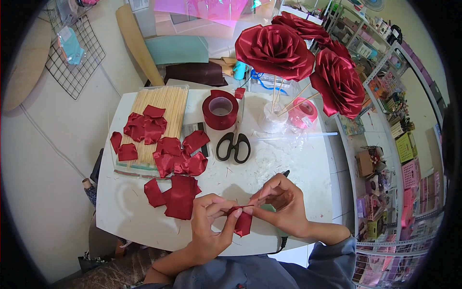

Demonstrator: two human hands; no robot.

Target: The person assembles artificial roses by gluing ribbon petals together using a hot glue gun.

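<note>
A piece of dark red satin ribbon hangs between my two hands near the table's front edge. My left hand pinches its upper left edge between thumb and fingers. At the upper right edge, my right hand closes thumb and fingertips on the same piece, where the edge looks folded over. Partly hidden behind my right hand lies a mint-green tool with a black tip and a black cord. Left of my left hand is a stack of cut red ribbon pieces.
Black-handled scissors lie mid-table below a red ribbon roll. More ribbon pieces rest on a pack of wooden sticks. Large red ribbon roses on sticks stand in a white holder. Shelves line the right side.
</note>
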